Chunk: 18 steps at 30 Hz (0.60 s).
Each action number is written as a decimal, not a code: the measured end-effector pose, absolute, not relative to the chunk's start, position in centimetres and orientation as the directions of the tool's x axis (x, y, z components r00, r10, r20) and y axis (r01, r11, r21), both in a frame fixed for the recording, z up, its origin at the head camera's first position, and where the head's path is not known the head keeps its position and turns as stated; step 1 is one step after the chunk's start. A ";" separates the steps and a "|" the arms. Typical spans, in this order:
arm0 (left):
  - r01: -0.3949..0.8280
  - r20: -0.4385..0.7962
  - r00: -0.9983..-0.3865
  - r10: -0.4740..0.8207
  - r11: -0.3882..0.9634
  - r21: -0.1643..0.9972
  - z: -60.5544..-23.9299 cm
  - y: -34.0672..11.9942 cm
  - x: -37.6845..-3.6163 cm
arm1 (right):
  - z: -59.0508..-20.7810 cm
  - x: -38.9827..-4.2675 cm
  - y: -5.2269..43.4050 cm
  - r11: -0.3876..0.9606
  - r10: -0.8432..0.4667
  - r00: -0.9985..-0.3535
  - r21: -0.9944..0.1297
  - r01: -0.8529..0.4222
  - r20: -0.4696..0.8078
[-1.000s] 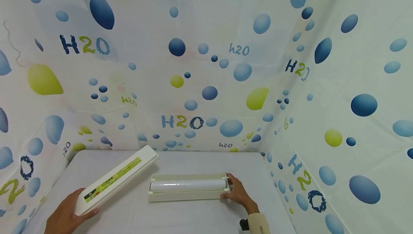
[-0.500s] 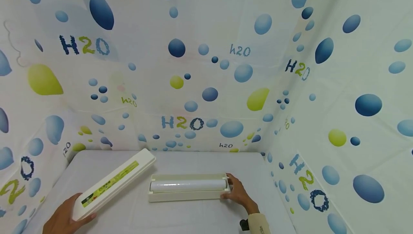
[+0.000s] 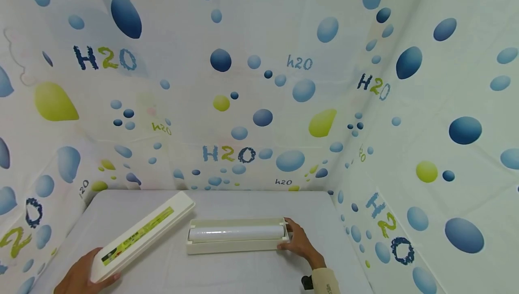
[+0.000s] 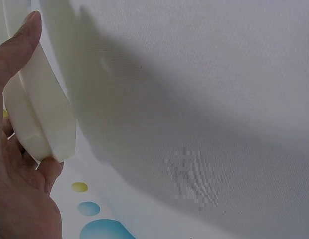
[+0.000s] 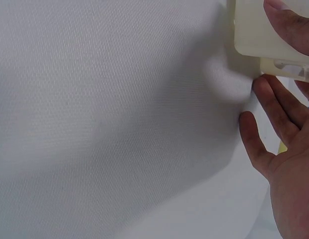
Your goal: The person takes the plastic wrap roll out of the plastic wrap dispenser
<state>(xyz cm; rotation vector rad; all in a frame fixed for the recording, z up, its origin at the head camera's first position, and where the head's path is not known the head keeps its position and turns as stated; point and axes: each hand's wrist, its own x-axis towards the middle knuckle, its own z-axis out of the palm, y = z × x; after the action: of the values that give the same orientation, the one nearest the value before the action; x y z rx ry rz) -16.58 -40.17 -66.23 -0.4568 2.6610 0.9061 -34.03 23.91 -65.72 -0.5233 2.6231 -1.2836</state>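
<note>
Bright, even light with soft shadows on the cloth (wrist views slightly soft), head view bowed at edges

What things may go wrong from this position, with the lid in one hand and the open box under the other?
1. The left hand grips the long lid only at its near end, with the far end reaching out unsupported, so it may tip or slip from the fingers.
2. The film roll lies uncovered in the open box; the right hand steadies just the right end, so a knock from the lid might turn the box or lift the roll out.
</note>
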 end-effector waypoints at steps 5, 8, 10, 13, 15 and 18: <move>-0.368 -0.361 -0.913 -0.190 0.764 0.530 -66.4 -40.0 -16.5 | -65.3 -33.8 23.8 0.560 -0.396 -0.918 -0.789 -0.253 0.013; -0.374 -0.368 -0.910 -0.192 0.763 0.527 -66.7 -40.2 -16.5 | -65.0 -33.7 23.7 0.558 -0.392 -0.920 -0.793 -0.245 0.008; -0.383 -0.378 -0.905 -0.194 0.759 0.527 -67.0 -40.4 -16.6 | -65.1 -33.6 23.7 0.565 -0.387 -0.922 -0.789 -0.239 0.001; -0.391 -0.394 -0.900 -0.188 0.747 0.537 -67.8 -40.8 -16.8 | -65.2 -33.6 23.7 0.571 -0.383 -0.924 -0.787 -0.233 -0.005; -0.384 -0.396 -0.901 -0.175 0.744 0.547 -68.2 -41.0 -16.8 | -65.3 -33.6 23.7 0.571 -0.380 -0.925 -0.788 -0.229 -0.006; -0.384 -0.407 -0.899 -0.161 0.735 0.558 -68.7 -41.3 -16.8 | -65.3 -33.6 23.7 0.571 -0.378 -0.926 -0.788 -0.229 -0.005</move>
<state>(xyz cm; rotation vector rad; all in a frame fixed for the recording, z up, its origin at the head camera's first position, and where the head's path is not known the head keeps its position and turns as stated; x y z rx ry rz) -16.79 -41.33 -68.66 -0.4234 2.6058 0.9443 -33.56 23.68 -65.32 -0.5126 2.6276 -1.2802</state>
